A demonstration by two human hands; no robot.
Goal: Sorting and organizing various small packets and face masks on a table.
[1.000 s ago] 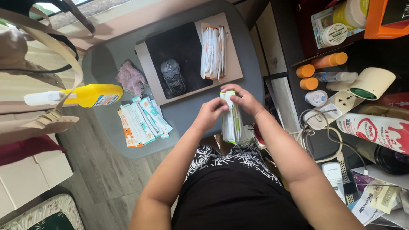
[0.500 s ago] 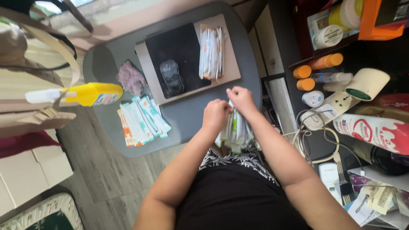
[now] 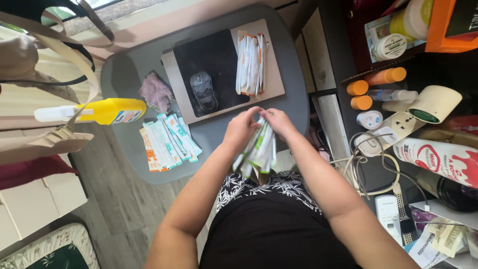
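- Hanging from both hands, a bunch of narrow sachets (image 3: 259, 149) is held just above the near edge of the grey table (image 3: 294, 94), over the person's lap; only the top ends are gripped, so the lower ends fan out a little and can be sorted.
- The left hand (image 3: 242, 128) is closed on the upper left side of the bunch, fingers curled together around the sachet tops, probably to keep the stack steady.
- The right hand (image 3: 277, 121) is pinched on the top ends from the other side, fingertips close together and touching the packets, so that single sachets can be separated; how many are caught between the fingers cannot be told.
- A second group of sachets (image 3: 168, 142), white with green and orange ends, is laid flat in an overlapping row on the left part of the table, well apart from the hands.
- A third stack of packets (image 3: 250, 64) is placed on the far right part of the brown desk pad (image 3: 271, 84), beside the black mouse mat (image 3: 214, 60) on which a dark computer mouse (image 3: 203, 91) rests.
- A crumpled pinkish cloth (image 3: 156, 92) is seen at the left edge of the pad, and a yellow spray bottle (image 3: 102, 110) lies on its side beyond the table's left rim.
- On the right, shelves are filled with orange-capped bottles (image 3: 378, 82), a power strip (image 3: 393, 130) and loose cables, near the right forearm but not touched.
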